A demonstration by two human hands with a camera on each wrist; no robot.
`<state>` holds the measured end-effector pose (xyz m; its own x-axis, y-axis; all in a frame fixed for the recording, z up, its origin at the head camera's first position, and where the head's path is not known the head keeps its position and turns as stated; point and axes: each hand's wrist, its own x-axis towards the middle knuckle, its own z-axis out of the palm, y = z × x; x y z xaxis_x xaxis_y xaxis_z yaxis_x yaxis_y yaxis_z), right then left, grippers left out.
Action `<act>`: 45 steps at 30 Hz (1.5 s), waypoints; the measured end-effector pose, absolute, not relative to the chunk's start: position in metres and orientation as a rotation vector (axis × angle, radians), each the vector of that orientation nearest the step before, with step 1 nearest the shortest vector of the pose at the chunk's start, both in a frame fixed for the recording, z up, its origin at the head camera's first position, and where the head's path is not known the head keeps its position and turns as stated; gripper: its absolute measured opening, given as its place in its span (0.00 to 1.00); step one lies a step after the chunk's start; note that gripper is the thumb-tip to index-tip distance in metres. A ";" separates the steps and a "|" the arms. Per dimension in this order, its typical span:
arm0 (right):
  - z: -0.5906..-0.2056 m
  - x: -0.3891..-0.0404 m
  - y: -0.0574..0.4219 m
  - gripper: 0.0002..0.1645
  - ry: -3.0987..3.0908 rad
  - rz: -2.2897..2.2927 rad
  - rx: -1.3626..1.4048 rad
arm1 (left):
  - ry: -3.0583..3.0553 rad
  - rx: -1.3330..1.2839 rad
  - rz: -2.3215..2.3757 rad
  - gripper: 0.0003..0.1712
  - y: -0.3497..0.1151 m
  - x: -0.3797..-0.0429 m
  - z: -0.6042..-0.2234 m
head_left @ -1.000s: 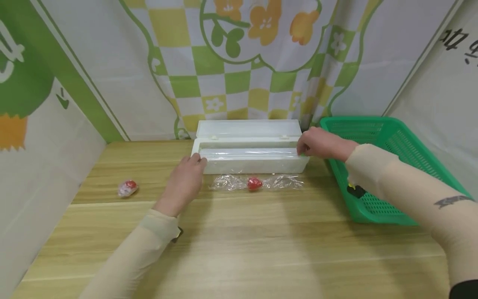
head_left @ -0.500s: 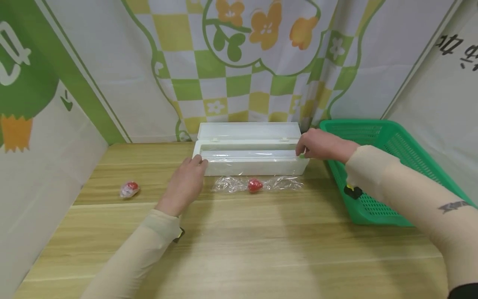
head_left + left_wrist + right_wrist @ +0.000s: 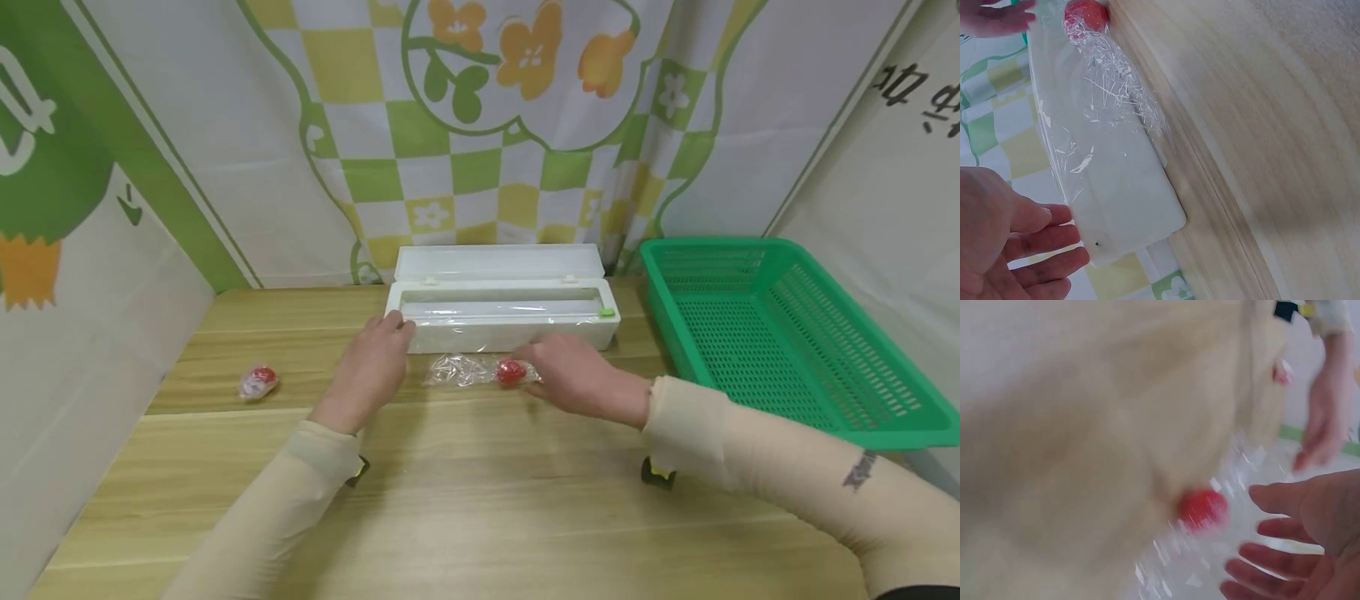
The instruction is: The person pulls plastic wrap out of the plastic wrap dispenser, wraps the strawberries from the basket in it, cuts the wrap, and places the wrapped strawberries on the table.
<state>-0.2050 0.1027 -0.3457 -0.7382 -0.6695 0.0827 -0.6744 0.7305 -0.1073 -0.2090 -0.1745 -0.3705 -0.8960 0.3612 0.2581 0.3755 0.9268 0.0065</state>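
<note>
A white cling film dispenser [image 3: 487,337] stands with its lid raised and a roll inside. In front of it lies a small red fruit [image 3: 512,372] on a crumpled strip of clear film [image 3: 459,370]. My left hand [image 3: 369,367] is at the dispenser's left front corner; in the left wrist view its fingers [image 3: 1050,265] reach the edge. My right hand [image 3: 577,377] is just right of the fruit, over the strip's right part. The right wrist view shows its thumb and fingers [image 3: 1266,553] spread, with a gap to the blurred fruit.
A green slotted basket [image 3: 750,333] stands to the right. At the left of the wooden table [image 3: 480,500] lies another red fruit wrapped in film [image 3: 258,382]. A green slider [image 3: 607,312] sits on the dispenser's right end. A checked curtain [image 3: 480,167] hangs behind.
My right hand has left the dispenser's right end and moved forward and left to beside the fruit, uncovering the green slider. My left hand has stayed at the left corner.
</note>
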 end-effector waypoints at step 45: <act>-0.412 -0.204 0.077 0.08 -2.724 0.510 1.131 | -2.863 -0.494 -0.226 0.25 -0.180 -0.211 -0.371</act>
